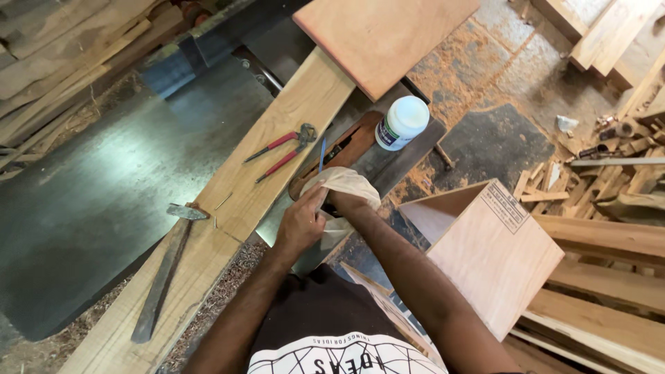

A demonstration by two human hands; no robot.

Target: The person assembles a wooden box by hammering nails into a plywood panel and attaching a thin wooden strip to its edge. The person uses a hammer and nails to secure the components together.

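My left hand [299, 223] grips a pale cloth [344, 185] at its near edge. My right hand is hidden inside that cloth, wrapped up to the wrist, with only the forearm [409, 277] showing. Both hands hover over the edge of a long wooden plank [228, 201] that runs across a dark metal machine table [104, 187]. Just beyond the cloth lie red-handled pincers [284, 149], a blue pencil [322, 154] and a dark wooden hand plane [350, 147]. A white plastic jar [402, 122] stands on its side past the plane.
A hammer [166, 266] and a few loose nails [220, 206] rest on the plank at the left. A plywood box [488, 246] stands open at my right. A flat plywood panel [384, 34] lies at the top. Timber offcuts and sawdust cover the floor on the right.
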